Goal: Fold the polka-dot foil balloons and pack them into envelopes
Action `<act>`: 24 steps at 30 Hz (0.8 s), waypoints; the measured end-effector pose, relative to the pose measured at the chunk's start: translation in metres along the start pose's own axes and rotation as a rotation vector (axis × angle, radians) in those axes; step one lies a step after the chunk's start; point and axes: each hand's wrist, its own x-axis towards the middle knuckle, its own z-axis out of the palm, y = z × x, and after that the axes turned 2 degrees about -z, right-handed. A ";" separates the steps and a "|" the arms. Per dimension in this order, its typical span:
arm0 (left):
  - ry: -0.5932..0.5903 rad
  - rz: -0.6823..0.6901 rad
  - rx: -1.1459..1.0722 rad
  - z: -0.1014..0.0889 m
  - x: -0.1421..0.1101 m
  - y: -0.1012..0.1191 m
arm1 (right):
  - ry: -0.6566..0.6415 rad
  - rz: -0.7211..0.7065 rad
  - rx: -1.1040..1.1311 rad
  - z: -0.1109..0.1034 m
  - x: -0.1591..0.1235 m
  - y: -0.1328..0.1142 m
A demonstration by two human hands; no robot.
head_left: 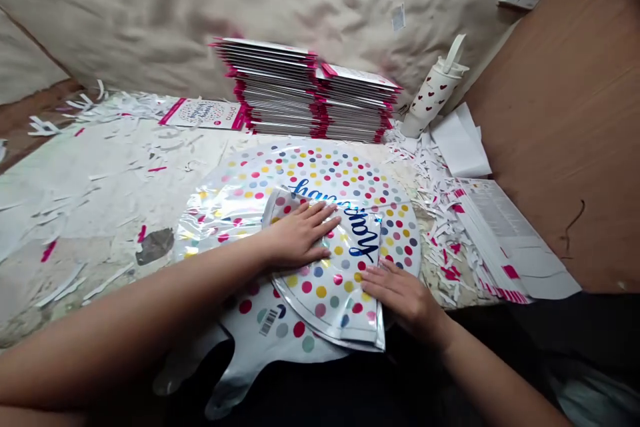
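A flat silver foil balloon with coloured dots and blue script lies on the work surface, its near part folded over into a wedge. My left hand lies flat and open on the folded part, fingers stretched to the right. My right hand presses on the fold's right edge, fingers extended and together. More foil balloons lie beneath, with a barcode showing at the near edge.
Two stacks of pink-edged packets stand at the back, with a single packet to their left. A white heart-print bottle stands at the right. Flat white sheets and paper shreds lie beside a brown board.
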 end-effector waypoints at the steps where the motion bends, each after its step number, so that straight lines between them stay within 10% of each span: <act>1: -0.014 -0.029 -0.002 0.002 -0.001 -0.001 | -0.001 0.019 0.011 0.000 -0.004 0.001; 6: -0.038 -0.137 -0.002 -0.003 -0.015 -0.029 | 0.012 0.001 0.083 0.001 -0.011 0.006; 12: 0.174 -0.745 0.103 -0.027 -0.037 -0.086 | -0.110 0.165 0.213 -0.008 -0.007 0.011; 24: 0.034 -0.491 -0.368 -0.052 -0.052 -0.102 | -0.166 0.193 0.249 -0.008 -0.005 0.015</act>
